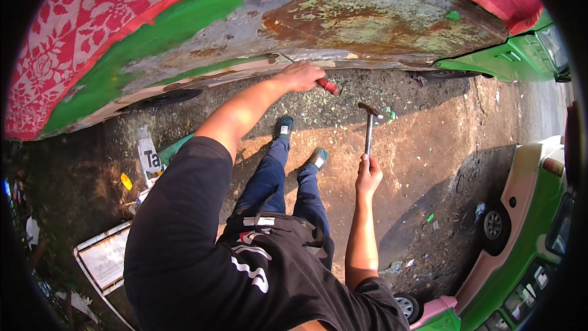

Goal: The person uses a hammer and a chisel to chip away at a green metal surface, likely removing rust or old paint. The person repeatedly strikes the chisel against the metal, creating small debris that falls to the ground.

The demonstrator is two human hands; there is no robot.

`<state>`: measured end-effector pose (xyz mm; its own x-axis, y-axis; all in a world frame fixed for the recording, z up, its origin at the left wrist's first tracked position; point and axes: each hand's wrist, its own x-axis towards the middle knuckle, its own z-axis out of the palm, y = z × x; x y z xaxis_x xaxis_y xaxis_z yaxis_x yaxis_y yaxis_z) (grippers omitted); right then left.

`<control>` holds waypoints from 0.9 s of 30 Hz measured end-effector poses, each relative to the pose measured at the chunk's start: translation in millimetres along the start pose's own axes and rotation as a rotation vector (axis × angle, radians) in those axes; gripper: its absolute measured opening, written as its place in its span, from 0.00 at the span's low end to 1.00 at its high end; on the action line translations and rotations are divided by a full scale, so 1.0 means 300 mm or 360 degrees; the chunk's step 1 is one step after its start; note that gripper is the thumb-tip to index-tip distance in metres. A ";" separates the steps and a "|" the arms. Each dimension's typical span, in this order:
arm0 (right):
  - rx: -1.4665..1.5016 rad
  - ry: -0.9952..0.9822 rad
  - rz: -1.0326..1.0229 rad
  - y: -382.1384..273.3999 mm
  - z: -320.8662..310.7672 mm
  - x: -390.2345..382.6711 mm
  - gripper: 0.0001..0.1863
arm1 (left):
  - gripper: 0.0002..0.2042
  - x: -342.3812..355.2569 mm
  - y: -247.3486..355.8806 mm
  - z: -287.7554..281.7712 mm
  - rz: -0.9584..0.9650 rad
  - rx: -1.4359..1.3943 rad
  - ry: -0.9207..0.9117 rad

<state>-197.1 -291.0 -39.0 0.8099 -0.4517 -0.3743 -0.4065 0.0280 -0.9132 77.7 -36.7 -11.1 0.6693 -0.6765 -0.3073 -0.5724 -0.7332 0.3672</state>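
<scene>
at ten o'clock, a red patterned cloth [61, 55] is seen draped above a rust-patched, green-and-grey vehicle panel [367, 18], which is stretched across twelve o'clock. just below the panel's lower edge, a red-handled tool [328, 86] is gripped in the left hand [300, 76], with fingers wrapped around it; the fingertips are partly hidden, and whether the panel is touched by the tool's thin shaft cannot be told. the tool's long axis is set from ten o'clock at the shaft to four o'clock at the butt. at four o'clock from that butt, apart from it, the head of a hammer [369, 132] is held up, its handle run down toward six. the handle's lower end is clasped by the right hand [369, 175], fingers curled round it; of the two hands, the left is placed nearer the panel. at four o'clock, a green-and-pink car [530, 227] is parked
</scene>
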 end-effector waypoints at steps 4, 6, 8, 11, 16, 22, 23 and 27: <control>0.0332 -0.0061 0.0132 -0.004 0.050 -0.010 0.14 | 0.06 0.008 -0.016 0.016 0.0039 0.0107 -0.0012; 0.0408 -0.0094 0.0152 0.001 0.074 -0.010 0.15 | 0.06 0.013 -0.021 0.015 0.0040 0.0135 -0.0047; 0.0500 -0.0114 0.0208 -0.009 0.101 -0.008 0.15 | 0.06 0.015 -0.025 0.012 0.0045 0.0131 -0.0084; 0.0549 -0.0129 0.0271 -0.036 0.133 -0.005 0.15 | 0.05 0.009 0.002 -0.027 -0.0051 0.0064 -0.0103; 0.0830 -0.0035 0.0207 -0.130 0.204 -0.036 0.17 | 0.05 0.012 -0.037 -0.010 -0.0047 -0.0031 0.0063; 0.0737 -0.0137 0.0450 -0.106 0.375 -0.034 0.18 | 0.06 0.034 -0.011 -0.023 -0.0152 -0.0097 0.0034; 0.0854 -0.0059 0.0455 -0.142 0.368 -0.030 0.17 | 0.06 0.034 -0.020 -0.029 -0.0135 -0.0089 0.0070; 0.1094 0.0093 0.0437 -0.170 0.334 -0.037 0.17 | 0.07 0.022 -0.032 -0.028 -0.0123 -0.0105 0.0097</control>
<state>-142.9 -198.1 -4.5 0.6858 -0.3942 -0.6118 -0.2192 0.6897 -0.6901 91.7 -33.6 -9.1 0.7390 -0.6110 -0.2838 -0.4868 -0.7755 0.4019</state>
